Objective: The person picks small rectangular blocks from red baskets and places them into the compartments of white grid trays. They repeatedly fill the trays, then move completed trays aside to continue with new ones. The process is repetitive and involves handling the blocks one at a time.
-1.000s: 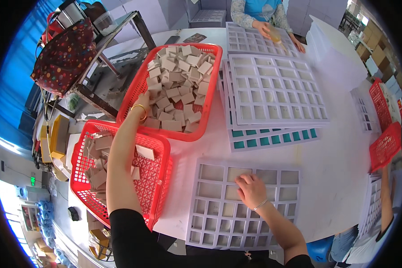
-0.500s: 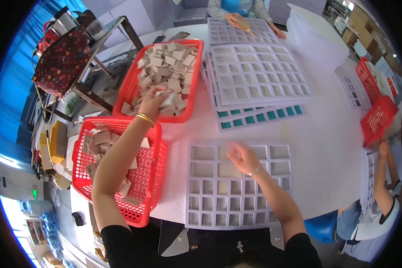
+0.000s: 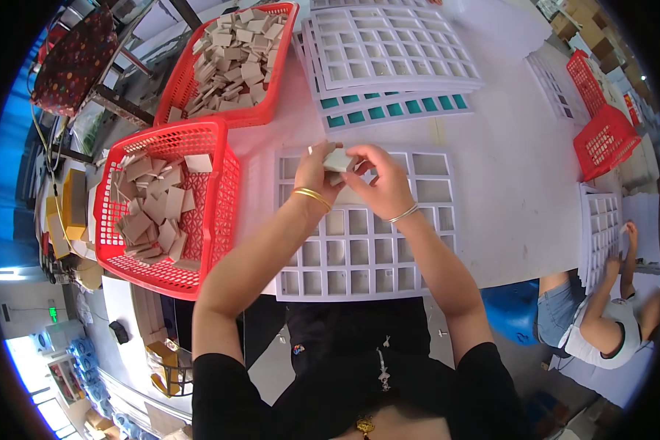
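My left hand (image 3: 315,174) is closed around a few small pale flat tiles (image 3: 339,160) above the white gridded tray (image 3: 352,297). From the other side, the fingers and thumb of my right hand (image 3: 385,183) pinch the same tiles. Exactly how many there are, I cannot tell. Square and larger rectangular compartments divide the tray, which lies flat in front of me. The hands and forearms hide part of its upper rows.
To my left stands a red basket (image 3: 226,198) with loose tiles, and behind it a fuller red basket (image 3: 268,103). Stacked gridded trays (image 3: 396,51) lie farther back, one with teal compartments. At right are more red baskets (image 3: 609,143) and a person (image 3: 601,323) handling trays.
My left hand has come from the far basket to above the tray with tiles in it. My right hand has met it there and grips the tiles. The view has shifted too.
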`<state>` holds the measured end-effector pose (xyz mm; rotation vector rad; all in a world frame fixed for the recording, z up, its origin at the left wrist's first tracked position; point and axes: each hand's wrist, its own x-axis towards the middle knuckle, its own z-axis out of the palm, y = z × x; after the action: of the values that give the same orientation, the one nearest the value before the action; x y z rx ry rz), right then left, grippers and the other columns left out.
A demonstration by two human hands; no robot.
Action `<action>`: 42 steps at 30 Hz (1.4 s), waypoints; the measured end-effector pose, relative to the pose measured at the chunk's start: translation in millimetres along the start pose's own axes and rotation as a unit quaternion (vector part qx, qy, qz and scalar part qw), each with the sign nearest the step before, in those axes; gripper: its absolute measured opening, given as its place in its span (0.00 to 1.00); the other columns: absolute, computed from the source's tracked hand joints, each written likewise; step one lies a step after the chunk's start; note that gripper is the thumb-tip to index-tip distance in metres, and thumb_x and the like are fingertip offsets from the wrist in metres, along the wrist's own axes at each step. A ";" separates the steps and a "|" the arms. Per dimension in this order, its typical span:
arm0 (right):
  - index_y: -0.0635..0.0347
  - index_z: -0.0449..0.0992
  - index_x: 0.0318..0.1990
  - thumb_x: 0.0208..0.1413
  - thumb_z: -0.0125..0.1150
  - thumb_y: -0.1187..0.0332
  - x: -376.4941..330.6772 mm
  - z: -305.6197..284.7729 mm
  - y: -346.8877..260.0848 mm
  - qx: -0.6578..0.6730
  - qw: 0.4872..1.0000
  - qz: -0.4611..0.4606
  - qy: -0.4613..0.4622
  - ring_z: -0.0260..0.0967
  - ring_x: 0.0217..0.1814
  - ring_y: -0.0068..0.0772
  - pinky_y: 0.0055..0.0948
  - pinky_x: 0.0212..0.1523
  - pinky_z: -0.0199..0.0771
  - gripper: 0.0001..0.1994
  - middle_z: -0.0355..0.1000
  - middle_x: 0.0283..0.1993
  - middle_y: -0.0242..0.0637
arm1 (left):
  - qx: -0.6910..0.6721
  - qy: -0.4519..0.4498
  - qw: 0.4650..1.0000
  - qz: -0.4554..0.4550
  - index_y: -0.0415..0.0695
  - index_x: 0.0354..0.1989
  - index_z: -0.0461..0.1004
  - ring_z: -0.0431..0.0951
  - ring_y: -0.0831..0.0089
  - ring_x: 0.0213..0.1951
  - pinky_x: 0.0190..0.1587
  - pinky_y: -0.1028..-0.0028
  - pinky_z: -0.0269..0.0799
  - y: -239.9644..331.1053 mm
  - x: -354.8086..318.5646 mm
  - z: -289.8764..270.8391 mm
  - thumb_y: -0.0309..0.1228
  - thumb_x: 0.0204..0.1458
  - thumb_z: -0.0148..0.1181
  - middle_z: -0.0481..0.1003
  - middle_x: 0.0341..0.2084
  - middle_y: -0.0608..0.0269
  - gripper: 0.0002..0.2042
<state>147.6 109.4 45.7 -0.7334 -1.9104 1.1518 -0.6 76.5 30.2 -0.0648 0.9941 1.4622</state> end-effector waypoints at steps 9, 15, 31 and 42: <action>0.56 0.74 0.35 0.40 0.66 0.75 -29.2 11.7 8.8 -0.092 0.990 -0.105 -0.016 0.70 0.36 0.30 0.24 0.36 0.69 0.12 0.74 0.42 0.32 | -0.121 0.068 0.990 0.017 0.39 0.45 0.66 0.73 0.58 0.39 0.43 0.59 0.74 -36.2 -25.0 -11.6 0.40 0.61 0.44 0.71 0.39 0.54 0.16; 0.56 0.75 0.37 0.42 0.67 0.77 -42.6 23.8 -3.3 0.013 0.998 -0.032 -0.051 0.68 0.35 0.21 0.22 0.32 0.67 0.12 0.72 0.47 0.33 | -0.154 0.078 0.985 0.012 0.37 0.46 0.67 0.73 0.57 0.43 0.46 0.58 0.74 -45.1 -15.0 -47.1 0.44 0.64 0.32 0.70 0.40 0.51 0.22; 0.62 0.68 0.42 0.48 0.59 0.82 -52.8 39.1 13.3 0.106 0.986 0.080 -0.097 0.70 0.41 0.22 0.23 0.42 0.73 0.13 0.71 0.39 0.32 | -0.195 0.133 0.971 0.032 0.44 0.40 0.70 0.73 0.65 0.36 0.39 0.64 0.73 -52.7 -18.5 -75.2 0.53 0.60 0.43 0.72 0.34 0.61 0.22; 0.65 0.64 0.45 0.53 0.59 0.77 -46.7 7.4 17.6 0.244 0.955 0.168 0.015 0.70 0.38 0.21 0.20 0.21 0.72 0.13 0.71 0.39 0.38 | 0.255 0.071 0.900 0.347 0.42 0.37 0.73 0.69 0.83 0.27 0.28 0.80 0.65 -41.7 -51.5 -78.9 0.30 0.58 0.52 0.72 0.26 0.70 0.05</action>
<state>167.9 77.0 12.8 -0.8046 -1.4130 1.7298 3.7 -18.2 -10.2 0.6343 1.5976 1.7895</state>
